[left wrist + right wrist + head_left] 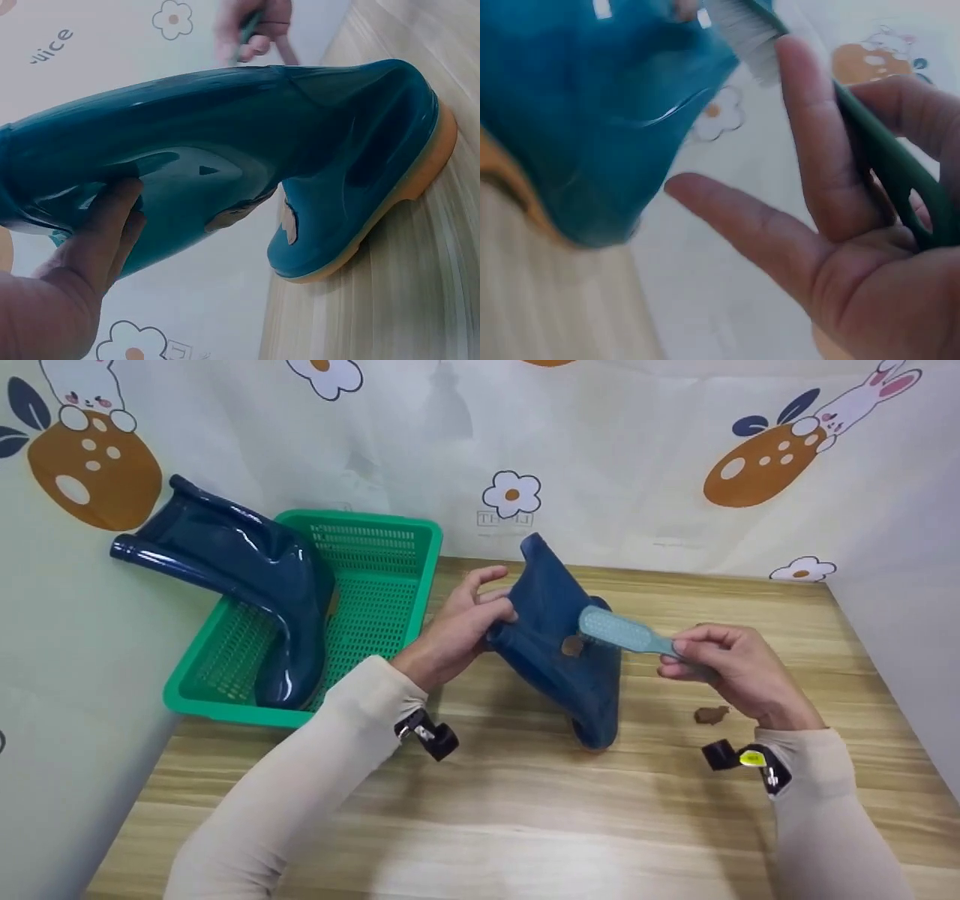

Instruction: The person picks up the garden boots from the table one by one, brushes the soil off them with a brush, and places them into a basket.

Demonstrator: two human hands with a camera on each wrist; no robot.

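A dark blue rubber rain boot [551,615] stands tilted on the table, its sole tan in the left wrist view. My left hand [469,622] grips the top of its shaft, thumb over the rim. In my right hand [739,664] is the handle of a pale green scrub brush [619,630], whose head lies against the shaft. White bristles [750,45] show in the right wrist view. A brown patch [572,646] sits on the shaft beside the brush head; the left wrist view shows another brown patch [289,223] on the foot part.
To the left, a green plastic basket [300,718] holds a second blue rain boot [247,555], its shaft leaning out over the rim. A brown scrap [710,715] lies on the wooden table [480,825] below my right hand. Patterned sheets [622,472] line the back and sides.
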